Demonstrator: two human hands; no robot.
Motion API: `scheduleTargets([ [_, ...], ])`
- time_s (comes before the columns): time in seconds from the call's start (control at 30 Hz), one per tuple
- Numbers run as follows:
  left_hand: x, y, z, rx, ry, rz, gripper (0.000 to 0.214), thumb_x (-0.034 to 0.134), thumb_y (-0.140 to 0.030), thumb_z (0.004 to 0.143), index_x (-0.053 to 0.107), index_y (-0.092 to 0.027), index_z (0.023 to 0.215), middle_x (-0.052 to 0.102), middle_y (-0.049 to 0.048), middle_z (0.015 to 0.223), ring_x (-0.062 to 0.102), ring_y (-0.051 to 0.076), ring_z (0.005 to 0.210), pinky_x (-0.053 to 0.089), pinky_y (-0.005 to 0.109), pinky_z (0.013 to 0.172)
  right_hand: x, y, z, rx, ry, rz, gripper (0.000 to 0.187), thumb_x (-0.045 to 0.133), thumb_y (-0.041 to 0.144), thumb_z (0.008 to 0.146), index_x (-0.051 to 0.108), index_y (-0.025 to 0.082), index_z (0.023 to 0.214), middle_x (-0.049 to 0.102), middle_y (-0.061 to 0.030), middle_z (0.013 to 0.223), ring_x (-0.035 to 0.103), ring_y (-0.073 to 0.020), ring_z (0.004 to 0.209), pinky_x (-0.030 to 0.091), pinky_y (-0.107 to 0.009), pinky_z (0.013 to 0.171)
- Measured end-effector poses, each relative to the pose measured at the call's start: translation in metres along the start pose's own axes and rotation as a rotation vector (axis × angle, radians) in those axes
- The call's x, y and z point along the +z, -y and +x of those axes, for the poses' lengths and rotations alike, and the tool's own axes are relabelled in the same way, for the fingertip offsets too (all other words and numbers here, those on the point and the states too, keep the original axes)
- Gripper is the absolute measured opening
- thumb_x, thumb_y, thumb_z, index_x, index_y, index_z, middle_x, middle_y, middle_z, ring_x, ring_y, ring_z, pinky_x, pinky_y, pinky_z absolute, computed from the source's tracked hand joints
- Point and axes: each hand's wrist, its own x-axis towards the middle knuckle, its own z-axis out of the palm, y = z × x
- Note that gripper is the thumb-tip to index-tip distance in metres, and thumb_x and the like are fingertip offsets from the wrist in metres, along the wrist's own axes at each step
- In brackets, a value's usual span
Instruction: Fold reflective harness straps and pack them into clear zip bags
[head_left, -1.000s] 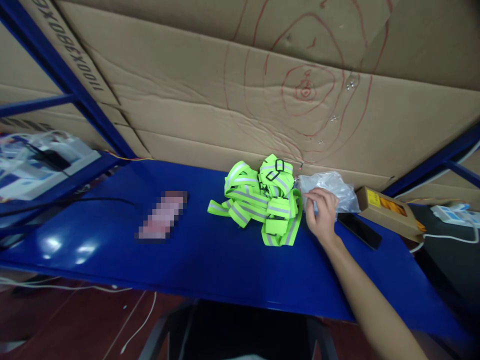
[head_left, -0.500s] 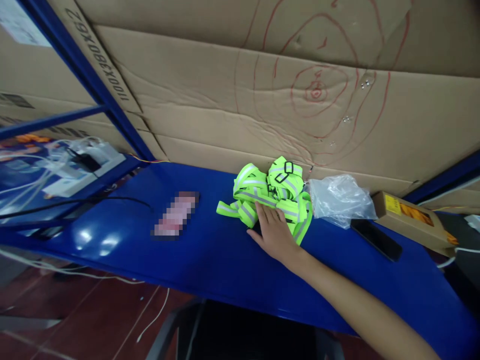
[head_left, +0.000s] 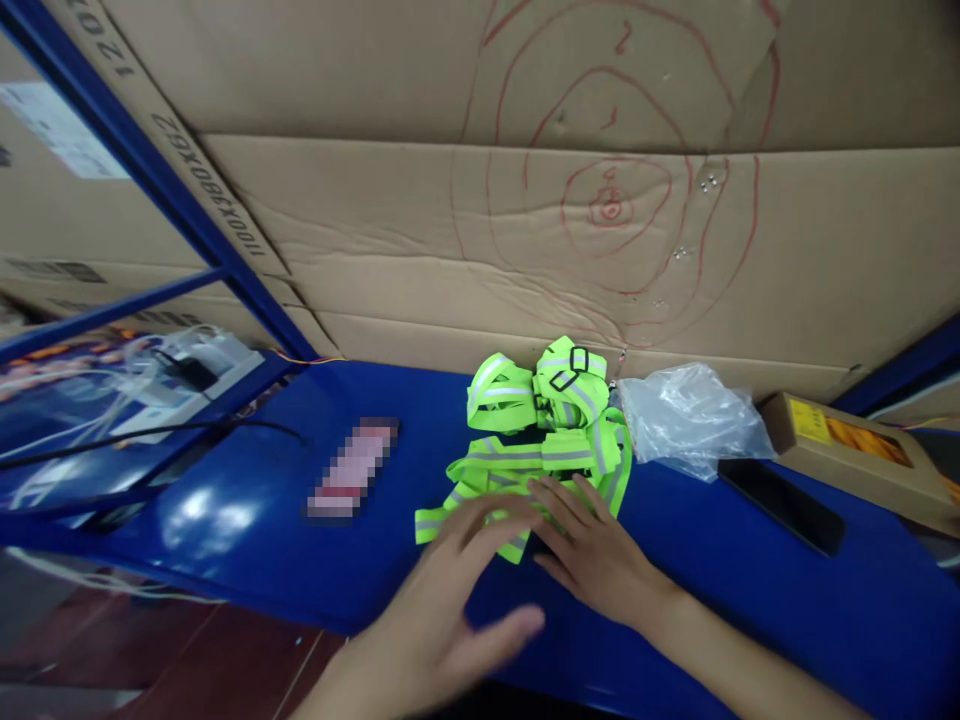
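Note:
Bright yellow-green reflective straps (head_left: 517, 455) with grey stripes lie bunched on the blue tabletop. Two rolled bundles sit behind the loose part: a left roll (head_left: 501, 393) and a right roll with black buckles (head_left: 574, 375). My left hand (head_left: 465, 580) hovers over the near end of the loose straps, fingers curved and thumb held apart, gripping nothing that I can see. With fingers stretched out, my right hand (head_left: 596, 550) rests at the front edge of the straps, its fingertips on or just above them. Part of the straps is hidden under both hands.
Right of the straps lie a clear plastic bag (head_left: 694, 420), a black phone (head_left: 784, 508) and a cardboard box (head_left: 855, 455). A pixelated pink item (head_left: 352, 470) lies to the left. Beyond it are a white power strip (head_left: 202, 380) and cables. A cardboard panel (head_left: 375, 200) stands behind.
My left hand has come into view from below. The loose straps have shifted nearer to me, apart from the left roll, and my right hand has moved nearer too. The view has tilted slightly.

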Motion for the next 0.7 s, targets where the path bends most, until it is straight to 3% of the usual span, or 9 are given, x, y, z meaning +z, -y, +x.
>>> scheduleTargets([
  [0.13, 0.03, 0.032, 0.01, -0.093, 0.114, 0.159, 0.076, 0.075, -0.04, 0.09, 0.039, -0.034, 0.157, 0.049, 0.0125, 0.157, 0.046, 0.037, 0.145, 0.04, 0.066, 0.117, 0.002, -0.013, -0.009, 0.138, -0.058, -0.035, 0.051, 0.051, 0.046, 0.106, 0.05, 0.026, 0.153, 0.041, -0.0091, 0.166, 0.039, -0.0297, 0.151, 0.024, -0.055, 0.123],
  [0.3, 0.046, 0.052, -0.01, -0.165, 0.139, 0.082, 0.052, 0.071, -0.033, 0.092, 0.052, -0.03, 0.14, 0.049, 0.0106, 0.158, 0.044, 0.033, 0.148, 0.032, 0.066, 0.123, 0.01, -0.021, -0.007, 0.166, -0.112, -0.027, 0.046, 0.055, 0.037, 0.105, 0.053, 0.029, 0.15, 0.046, -0.0079, 0.163, 0.043, -0.0284, 0.148, 0.021, -0.054, 0.123],
  [0.37, 0.046, 0.053, -0.015, -0.183, 0.104, 0.037, 0.05, 0.068, -0.021, 0.089, 0.053, -0.029, 0.136, 0.055, 0.0097, 0.152, 0.048, 0.031, 0.145, 0.031, 0.064, 0.124, 0.012, -0.023, -0.008, 0.193, -0.123, -0.003, 0.047, 0.053, 0.02, 0.103, 0.053, 0.025, 0.15, 0.047, -0.0094, 0.162, 0.044, -0.0286, 0.147, 0.022, -0.053, 0.122],
  [0.5, 0.047, 0.056, -0.021, -0.324, -0.014, -0.036, 0.054, 0.062, -0.007, 0.078, 0.056, -0.026, 0.128, 0.067, 0.0099, 0.133, 0.061, 0.031, 0.128, 0.05, 0.054, 0.108, 0.01, -0.028, -0.01, 0.242, -0.177, 0.062, 0.063, 0.042, -0.008, 0.084, 0.058, 0.017, 0.14, 0.055, -0.013, 0.153, 0.048, -0.0275, 0.142, 0.03, -0.051, 0.117],
  [0.6, 0.048, 0.06, -0.026, -0.439, -0.123, -0.047, 0.05, 0.063, -0.011, 0.075, 0.057, -0.022, 0.123, 0.071, 0.0104, 0.118, 0.067, 0.032, 0.114, 0.056, 0.05, 0.095, 0.008, -0.037, -0.01, 0.288, -0.161, 0.049, 0.072, 0.04, -0.011, 0.073, 0.059, 0.018, 0.136, 0.056, -0.0135, 0.151, 0.05, -0.0294, 0.139, 0.033, -0.051, 0.113],
  [0.7, 0.048, 0.063, -0.032, -0.533, -0.207, -0.077, 0.044, 0.059, -0.017, 0.082, 0.054, -0.023, 0.125, 0.072, 0.008, 0.108, 0.071, 0.029, 0.101, 0.059, 0.045, 0.086, 0.003, -0.041, -0.01, 0.326, -0.159, 0.056, 0.066, 0.041, -0.009, 0.078, 0.057, 0.018, 0.137, 0.057, -0.0149, 0.149, 0.052, -0.0296, 0.138, 0.036, -0.051, 0.11],
])
